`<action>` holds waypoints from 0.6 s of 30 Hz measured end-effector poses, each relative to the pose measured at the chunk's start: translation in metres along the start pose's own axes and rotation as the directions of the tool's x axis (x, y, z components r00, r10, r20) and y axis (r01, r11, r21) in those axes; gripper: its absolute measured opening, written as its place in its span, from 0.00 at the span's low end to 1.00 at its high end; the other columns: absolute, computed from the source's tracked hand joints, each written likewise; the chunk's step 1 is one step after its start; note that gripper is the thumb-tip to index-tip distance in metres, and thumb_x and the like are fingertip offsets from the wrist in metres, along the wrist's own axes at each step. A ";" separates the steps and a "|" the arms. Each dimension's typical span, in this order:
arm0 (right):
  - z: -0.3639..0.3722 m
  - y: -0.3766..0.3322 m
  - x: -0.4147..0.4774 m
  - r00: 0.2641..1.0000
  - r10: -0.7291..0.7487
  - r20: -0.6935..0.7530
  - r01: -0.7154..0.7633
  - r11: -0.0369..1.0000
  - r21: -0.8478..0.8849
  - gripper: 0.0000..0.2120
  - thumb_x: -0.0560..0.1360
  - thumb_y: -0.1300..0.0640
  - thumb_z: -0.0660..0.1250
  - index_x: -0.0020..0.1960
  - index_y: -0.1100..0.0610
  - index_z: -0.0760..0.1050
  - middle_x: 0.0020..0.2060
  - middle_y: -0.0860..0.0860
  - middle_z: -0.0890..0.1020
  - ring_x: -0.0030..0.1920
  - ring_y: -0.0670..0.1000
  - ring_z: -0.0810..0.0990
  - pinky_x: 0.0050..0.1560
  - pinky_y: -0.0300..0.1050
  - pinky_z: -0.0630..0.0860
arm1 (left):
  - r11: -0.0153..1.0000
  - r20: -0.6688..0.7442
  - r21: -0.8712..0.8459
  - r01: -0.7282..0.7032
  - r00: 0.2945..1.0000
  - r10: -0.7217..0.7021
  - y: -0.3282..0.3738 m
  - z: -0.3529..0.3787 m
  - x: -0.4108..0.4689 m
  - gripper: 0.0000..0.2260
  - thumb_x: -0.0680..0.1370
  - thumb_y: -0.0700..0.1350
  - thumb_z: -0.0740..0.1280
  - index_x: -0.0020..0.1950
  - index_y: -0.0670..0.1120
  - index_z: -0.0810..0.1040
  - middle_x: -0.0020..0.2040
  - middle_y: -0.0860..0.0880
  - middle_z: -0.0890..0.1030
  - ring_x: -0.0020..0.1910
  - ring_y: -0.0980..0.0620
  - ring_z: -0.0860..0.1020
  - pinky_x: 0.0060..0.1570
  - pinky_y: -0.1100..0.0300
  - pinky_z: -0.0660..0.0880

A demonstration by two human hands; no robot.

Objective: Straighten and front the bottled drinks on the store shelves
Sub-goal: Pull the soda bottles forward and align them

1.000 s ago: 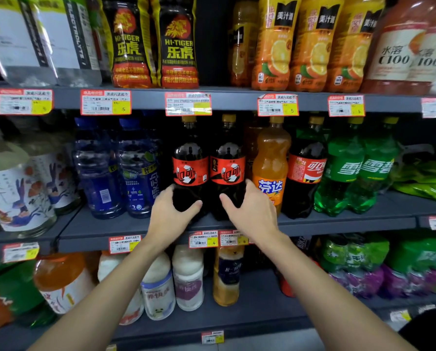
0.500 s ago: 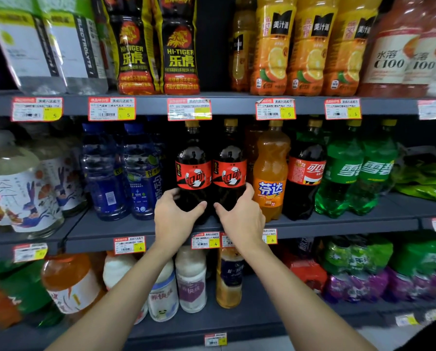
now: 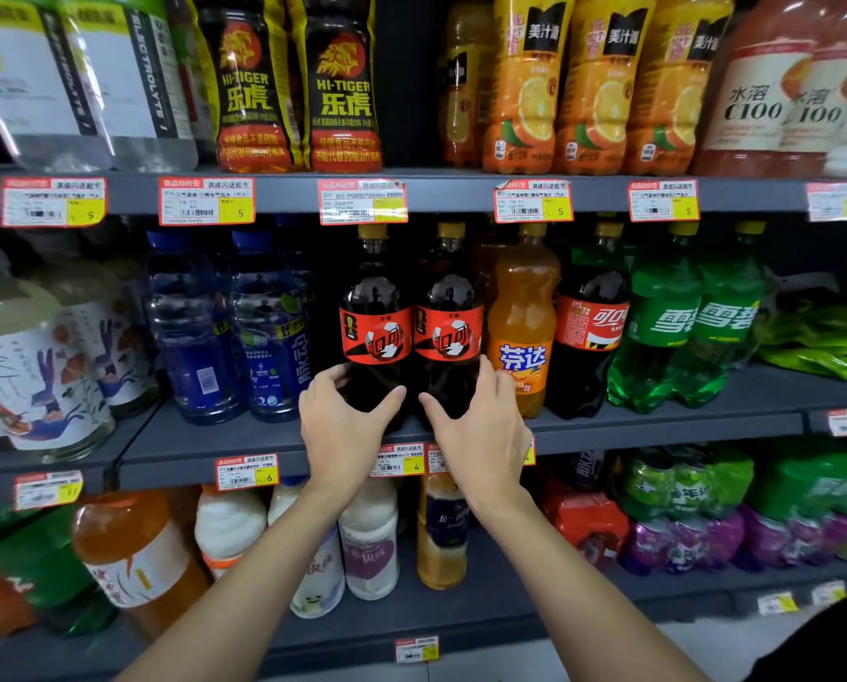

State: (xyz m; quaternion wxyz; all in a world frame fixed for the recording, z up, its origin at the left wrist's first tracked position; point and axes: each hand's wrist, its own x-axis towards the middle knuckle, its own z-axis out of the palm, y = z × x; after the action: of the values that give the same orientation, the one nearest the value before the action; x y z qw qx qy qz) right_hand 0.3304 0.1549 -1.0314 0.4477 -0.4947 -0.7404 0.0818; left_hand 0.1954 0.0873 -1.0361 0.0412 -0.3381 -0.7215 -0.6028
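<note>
Two dark cola bottles with red-and-black labels and yellow caps stand side by side on the middle shelf [image 3: 205,447], labels facing out. My left hand [image 3: 340,430] grips the lower body of the left cola bottle [image 3: 374,315], thumb on its right side. My right hand [image 3: 483,433] grips the base of the right cola bottle [image 3: 450,312], thumb on its left side. Both bottles are upright and touch each other. Their bases are hidden behind my hands.
An orange soda bottle [image 3: 524,322] stands right against my right hand, then a red-label cola [image 3: 588,322] and green soda bottles [image 3: 697,322]. Blue water bottles [image 3: 234,332] stand to the left. Price tags [image 3: 396,462] line the shelf edges. Full shelves sit above and below.
Both hands have closed in on the two cola bottles and drawn nearer each other. The bottles now stand tight together and look slightly nearer the shelf front.
</note>
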 end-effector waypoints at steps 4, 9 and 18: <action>0.006 -0.001 -0.013 0.997 0.081 0.001 -0.081 0.996 0.049 0.41 0.72 0.31 0.69 0.75 0.55 0.67 0.57 0.48 0.71 0.53 0.51 0.80 0.44 0.45 0.71 | 0.999 0.056 -0.036 -0.003 0.998 0.005 -0.009 -0.003 -0.005 0.33 0.70 0.62 0.76 0.71 0.50 0.73 0.62 0.56 0.76 0.65 0.56 0.70 0.61 0.60 0.67; 0.012 0.012 -0.014 0.990 0.089 0.105 -0.106 0.981 0.165 0.42 0.71 0.31 0.69 0.77 0.52 0.65 0.53 0.45 0.69 0.49 0.43 0.73 0.47 0.42 0.71 | 0.999 0.128 -0.039 -0.024 0.991 0.029 -0.014 -0.009 -0.004 0.30 0.72 0.63 0.74 0.71 0.54 0.73 0.54 0.68 0.72 0.58 0.58 0.72 0.57 0.62 0.69; 0.002 0.035 0.005 0.984 -0.041 0.172 0.008 0.982 0.191 0.43 0.70 0.25 0.64 0.78 0.49 0.64 0.44 0.40 0.69 0.45 0.36 0.72 0.46 0.42 0.71 | 0.997 0.239 0.034 -0.075 0.969 0.065 -0.028 -0.025 0.012 0.28 0.75 0.60 0.72 0.73 0.56 0.72 0.50 0.58 0.76 0.46 0.64 0.73 0.45 0.71 0.66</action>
State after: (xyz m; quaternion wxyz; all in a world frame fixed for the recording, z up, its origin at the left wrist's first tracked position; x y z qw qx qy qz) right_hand 0.3516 0.1768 -1.0494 0.4271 -0.4315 -0.7717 0.1894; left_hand 0.1622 0.0689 -1.0473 -0.0169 -0.4322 -0.7216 -0.5406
